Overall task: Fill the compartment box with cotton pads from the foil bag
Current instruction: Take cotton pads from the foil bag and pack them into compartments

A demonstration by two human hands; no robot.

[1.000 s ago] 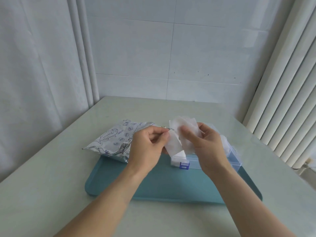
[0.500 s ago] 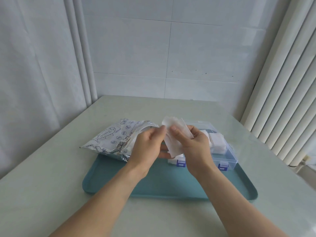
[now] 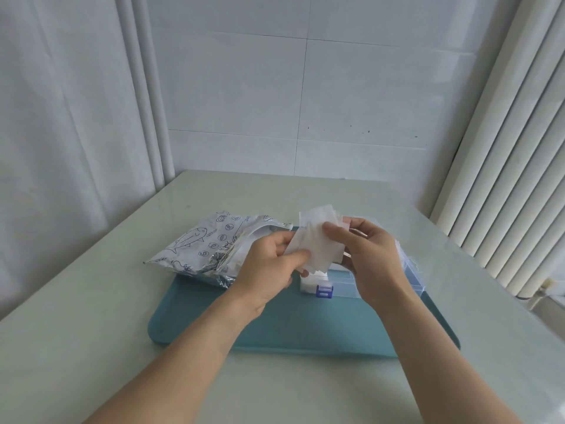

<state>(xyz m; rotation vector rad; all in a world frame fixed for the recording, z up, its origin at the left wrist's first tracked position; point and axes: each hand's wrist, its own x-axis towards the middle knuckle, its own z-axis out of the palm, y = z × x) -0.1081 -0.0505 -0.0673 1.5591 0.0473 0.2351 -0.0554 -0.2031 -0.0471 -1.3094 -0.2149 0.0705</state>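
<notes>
Both the left hand (image 3: 269, 264) and right hand (image 3: 371, 258) are pinching a cotton-pad stack (image 3: 318, 243) above the compartment box (image 3: 409, 273), beside the foil bag (image 3: 208, 246).

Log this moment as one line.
both hands hold pads | above box on tray | bag open, left

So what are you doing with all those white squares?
A person is holding a small stack of white cotton pads in both hands, the left hand pinching one side and the right hand the other. The pads are held up above a clear compartment box with a blue latch, which sits on a teal tray. Some pads already lie in the box. An open foil bag with a fish drawing lies to the left, partly on the tray.
</notes>
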